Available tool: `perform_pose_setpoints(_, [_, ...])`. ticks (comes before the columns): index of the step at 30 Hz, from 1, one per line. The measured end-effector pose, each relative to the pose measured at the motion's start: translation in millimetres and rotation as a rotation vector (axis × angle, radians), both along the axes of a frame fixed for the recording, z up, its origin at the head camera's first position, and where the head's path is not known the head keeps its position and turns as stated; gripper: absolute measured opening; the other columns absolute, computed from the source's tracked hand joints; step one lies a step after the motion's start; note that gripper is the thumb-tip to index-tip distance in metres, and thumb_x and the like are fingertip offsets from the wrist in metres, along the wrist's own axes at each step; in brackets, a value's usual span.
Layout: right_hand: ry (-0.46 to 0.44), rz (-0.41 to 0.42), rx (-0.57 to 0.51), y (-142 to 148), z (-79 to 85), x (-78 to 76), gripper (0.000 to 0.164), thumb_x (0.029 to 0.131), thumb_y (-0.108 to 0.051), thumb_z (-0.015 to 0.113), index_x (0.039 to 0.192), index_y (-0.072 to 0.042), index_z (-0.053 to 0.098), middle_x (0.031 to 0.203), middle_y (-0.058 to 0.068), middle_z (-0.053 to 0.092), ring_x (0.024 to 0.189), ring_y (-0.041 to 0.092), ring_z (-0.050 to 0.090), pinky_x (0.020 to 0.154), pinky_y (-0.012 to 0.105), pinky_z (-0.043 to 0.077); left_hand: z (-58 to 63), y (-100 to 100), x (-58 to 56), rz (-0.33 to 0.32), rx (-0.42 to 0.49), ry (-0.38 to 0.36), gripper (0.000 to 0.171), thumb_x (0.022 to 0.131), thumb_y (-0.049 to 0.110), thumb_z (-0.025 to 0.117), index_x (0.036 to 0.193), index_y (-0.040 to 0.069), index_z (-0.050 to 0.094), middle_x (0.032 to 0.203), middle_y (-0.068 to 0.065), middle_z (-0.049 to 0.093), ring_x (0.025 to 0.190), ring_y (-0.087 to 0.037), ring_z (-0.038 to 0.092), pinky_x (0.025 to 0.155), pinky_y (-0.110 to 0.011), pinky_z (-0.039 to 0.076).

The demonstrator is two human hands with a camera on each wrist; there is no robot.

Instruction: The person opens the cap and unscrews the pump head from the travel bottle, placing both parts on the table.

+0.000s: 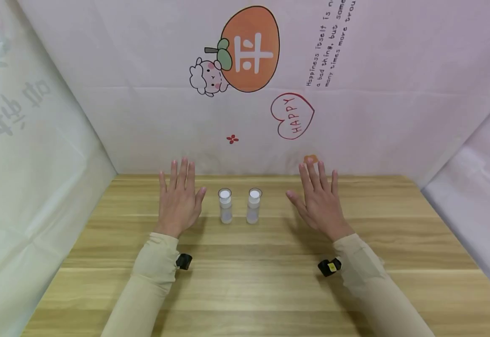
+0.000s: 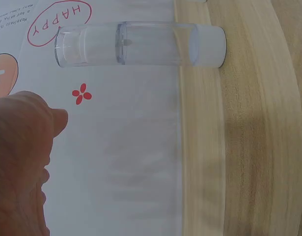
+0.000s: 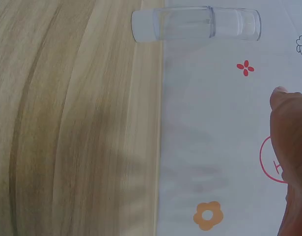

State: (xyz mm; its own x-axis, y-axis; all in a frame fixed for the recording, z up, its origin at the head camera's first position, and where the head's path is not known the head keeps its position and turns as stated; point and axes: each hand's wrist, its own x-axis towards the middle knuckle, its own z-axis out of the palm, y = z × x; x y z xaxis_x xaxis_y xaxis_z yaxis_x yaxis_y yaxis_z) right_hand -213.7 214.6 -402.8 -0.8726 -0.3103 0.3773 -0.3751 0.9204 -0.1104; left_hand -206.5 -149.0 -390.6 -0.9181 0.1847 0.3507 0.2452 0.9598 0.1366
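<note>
Bottles (image 1: 226, 207) stand between left hand (image 1: 179, 206) and right hand (image 1: 323, 206), both straight-fingered, empty; likely centred for easy reach!

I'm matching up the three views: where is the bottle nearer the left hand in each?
Head: the left bottle stands just left of centre, between the left hand and the right bottle.
Left wrist: sideways across the top.
Right wrist: not in it; the one bottle there, at the top, appears to be the right bottle.
Shared landmark: the red flower, above the bottles in head, below the bottle in both wrist views.
</note>
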Motion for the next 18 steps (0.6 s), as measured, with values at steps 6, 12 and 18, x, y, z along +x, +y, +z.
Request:
perform_pose_setpoints(6, [-0.001, 0.015, -0.013, -1.2, -2.7, 1.9, 0.078, 0.107, -0.058, 0.029, 0.163, -0.007, 0.009, 0.169, 0.006, -0.01, 0.153, 0.028, -0.015, 0.118, 0.062, -0.009, -2.0, -3.7, 2.9, -0.011, 0.012, 0.015, 0.069, 0.109, 0.036, 0.042, 0.16, -0.001, 0.014, 0.168, -0.019, 0.008, 0.154, -0.033, -0.006, 0.12, -0.06, -0.004])
perform_pose_setpoints(12, [0.001, 0.027, -0.034, -0.3, -1.8, 7.0, 0.078, 0.107, -0.057, 0.031, 0.162, -0.004, 0.015, 0.17, 0.009, -0.002, 0.154, 0.029, -0.011, 0.119, 0.062, -0.006, -3.1, -4.4, 5.9, -0.026, 0.034, 0.011, 0.069, 0.109, 0.035, 0.042, 0.16, -0.002, 0.014, 0.167, -0.019, 0.01, 0.154, -0.035, -0.002, 0.12, -0.057, -0.007])
perform_pose_setpoints(18, [0.016, 0.046, -0.081, -0.1, -1.1, 10.8, 0.074, 0.107, -0.05, 0.042, 0.16, -0.002, 0.024, 0.165, 0.02, 0.022, 0.153, 0.039, 0.009, 0.121, 0.059, -0.003, -3.0, -4.0, 7.7, -0.038, 0.053, 0.009, 0.067, 0.109, 0.033, 0.044, 0.159, -0.003, 0.018, 0.167, -0.021, 0.014, 0.154, -0.037, 0.002, 0.121, -0.058, -0.002])
